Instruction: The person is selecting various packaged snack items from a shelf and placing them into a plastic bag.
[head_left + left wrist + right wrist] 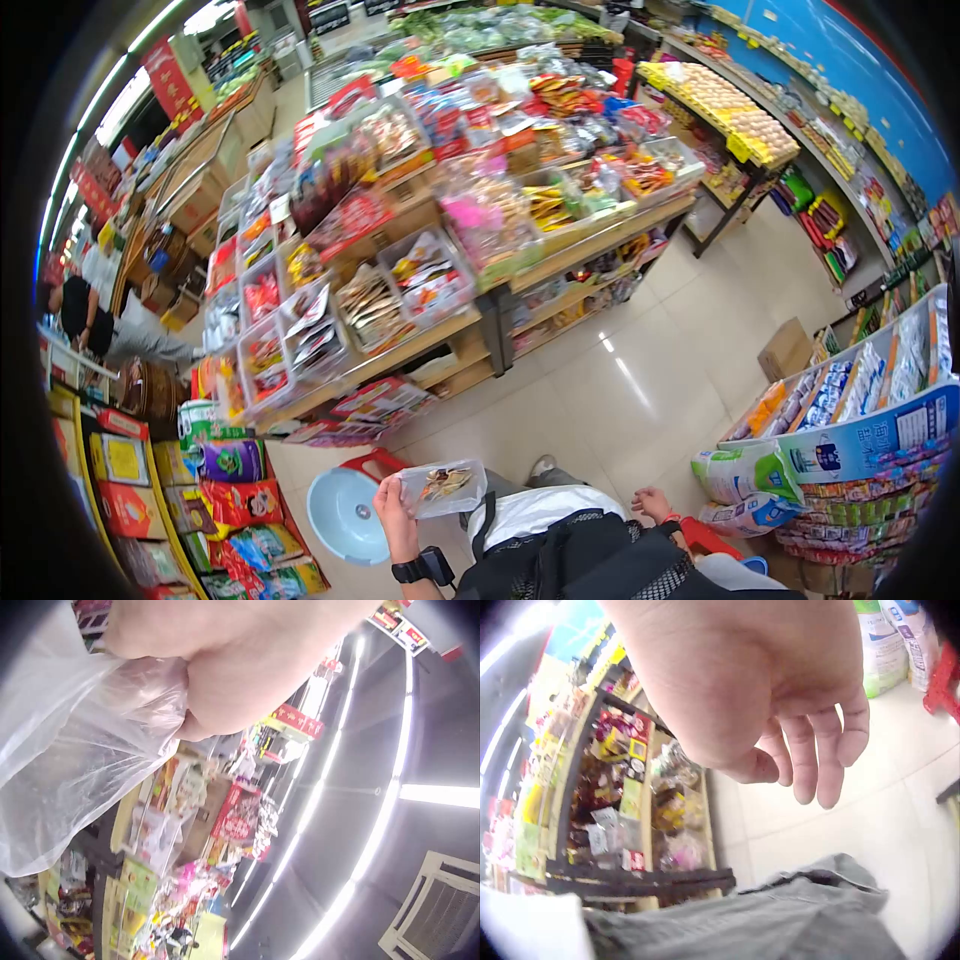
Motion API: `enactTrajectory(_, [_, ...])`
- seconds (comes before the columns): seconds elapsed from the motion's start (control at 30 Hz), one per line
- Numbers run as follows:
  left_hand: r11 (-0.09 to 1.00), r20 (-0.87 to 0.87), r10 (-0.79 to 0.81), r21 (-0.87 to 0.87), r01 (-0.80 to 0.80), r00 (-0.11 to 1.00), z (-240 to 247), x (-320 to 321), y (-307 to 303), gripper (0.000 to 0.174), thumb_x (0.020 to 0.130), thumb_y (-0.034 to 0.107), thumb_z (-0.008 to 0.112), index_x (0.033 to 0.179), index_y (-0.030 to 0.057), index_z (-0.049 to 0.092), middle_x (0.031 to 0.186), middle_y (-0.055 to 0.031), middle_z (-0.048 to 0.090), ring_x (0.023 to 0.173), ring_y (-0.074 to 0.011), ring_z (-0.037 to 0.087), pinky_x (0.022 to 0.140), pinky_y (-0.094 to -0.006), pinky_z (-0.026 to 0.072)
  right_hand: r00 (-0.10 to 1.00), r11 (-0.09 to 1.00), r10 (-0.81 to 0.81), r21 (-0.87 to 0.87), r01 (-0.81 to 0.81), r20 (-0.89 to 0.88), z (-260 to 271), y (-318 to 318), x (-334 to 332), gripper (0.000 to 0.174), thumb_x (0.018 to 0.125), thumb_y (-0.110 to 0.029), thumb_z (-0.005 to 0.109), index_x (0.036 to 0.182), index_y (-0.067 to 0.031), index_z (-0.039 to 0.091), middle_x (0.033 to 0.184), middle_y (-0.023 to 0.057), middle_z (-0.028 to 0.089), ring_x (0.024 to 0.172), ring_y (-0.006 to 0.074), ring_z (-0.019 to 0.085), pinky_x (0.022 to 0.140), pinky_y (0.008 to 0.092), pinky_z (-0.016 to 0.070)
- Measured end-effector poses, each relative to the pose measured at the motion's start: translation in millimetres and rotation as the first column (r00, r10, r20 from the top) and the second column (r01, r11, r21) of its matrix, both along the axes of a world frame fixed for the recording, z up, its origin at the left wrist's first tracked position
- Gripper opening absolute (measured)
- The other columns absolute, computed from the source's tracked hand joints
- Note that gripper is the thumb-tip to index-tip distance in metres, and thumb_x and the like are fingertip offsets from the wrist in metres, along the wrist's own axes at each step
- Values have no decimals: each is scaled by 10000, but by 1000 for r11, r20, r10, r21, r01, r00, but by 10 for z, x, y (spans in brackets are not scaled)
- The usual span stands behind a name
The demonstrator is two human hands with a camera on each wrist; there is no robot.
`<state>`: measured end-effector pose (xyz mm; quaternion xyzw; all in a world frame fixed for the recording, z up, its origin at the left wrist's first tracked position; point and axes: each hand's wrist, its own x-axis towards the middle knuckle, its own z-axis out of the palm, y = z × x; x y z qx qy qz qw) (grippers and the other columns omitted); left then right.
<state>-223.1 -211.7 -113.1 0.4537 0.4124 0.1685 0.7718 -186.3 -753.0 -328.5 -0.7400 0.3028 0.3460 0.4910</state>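
My left hand (pixel 395 512) grips the gathered edge of a clear plastic bag (pixel 420 493), which hangs out to the right of the fingers in the head view. Small brown and dark pieces (pixel 447 482) show inside it. Seen from the left wrist, the thumb and fingers of the left hand (pixel 225 660) pinch the crumpled top of the bag (pixel 90 757). On the other side of the body my right hand (pixel 653 503) hangs with nothing in it. From the right wrist, the fingers of the right hand (pixel 810 742) hang loosely, over the tiled floor.
Ahead is a display stand (pixel 420 345) stacked with packaged snacks in clear bins. A light blue basin (pixel 345 515) stands beside the left hand. Egg trays (pixel 715 105) lie farther back at right. A blue-fronted display bin (pixel 880 430) and large bags (pixel 745 475) are at the right.
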Motion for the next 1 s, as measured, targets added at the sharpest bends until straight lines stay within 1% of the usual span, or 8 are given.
enactTrajectory(0.07, [997,30,-78,-8,78,997,92,408,-244,130,974,183,592,986,56,620,707,76,496,537,0,385,429,-182,240,976,991,-116,82,102,186,33,-153,257,247,926,-121,564,1131,11,604,914,133,692,756,218,692,648,338,562])
enactTrajectory(0.17, [973,75,-225,-45,228,971,96,993,-526,151,959,162,612,1068,67,568,741,56,551,569,-4,441,436,-183,272,914,996,-48,92,12,403,164,-193,912,238,932,-94,535,1132,21,592,895,123,687,762,212,693,672,327,561])
enactTrajectory(0.37, [842,116,-539,91,531,834,248,2301,-1228,411,829,-30,708,1153,91,486,782,24,600,611,-27,513,471,-177,330,791,970,235,-82,-230,566,1386,-107,2292,243,916,-77,558,1132,33,584,896,119,687,801,182,688,737,303,548])
enactTrajectory(0.53, [748,211,-656,58,661,724,472,3357,-1632,266,809,-43,717,992,70,559,801,36,599,673,-28,537,558,-185,389,802,948,317,-169,-268,505,1905,-363,3032,261,926,-113,580,1155,13,585,923,112,696,830,179,688,761,309,543])
enactTrajectory(0.7, [553,342,-774,-47,832,534,752,4509,-1915,178,865,30,689,975,81,558,787,47,573,608,-9,456,508,-179,315,831,931,360,-223,-289,425,2197,-819,3662,320,950,-143,586,1234,-2,542,985,100,697,871,173,686,768,285,527])
enactTrajectory(0.77, [436,481,-734,-207,876,479,954,4948,-2013,161,879,47,683,967,83,553,772,50,554,572,0,413,482,-179,284,869,960,277,-147,-237,411,2523,-891,4056,346,958,-133,572,1276,-9,512,1025,112,685,883,180,684,769,276,521])
enactTrajectory(0.9, [303,581,-728,-204,931,364,1528,5741,-2150,184,915,95,682,1015,91,527,786,47,533,536,2,365,462,-178,248,849,980,47,141,-141,526,3310,-889,4764,441,955,-75,566,1369,-28,422,1084,132,652,924,207,676,780,272,515])
enactTrajectory(1.0, [533,560,-685,-52,845,467,1924,6182,-2307,394,870,124,733,1159,106,465,864,21,579,627,-36,466,508,-196,329,737,986,-86,163,-32,671,3578,-800,5382,628,876,1,644,1422,-40,336,1151,146,601,1037,239,638,868,322,521])
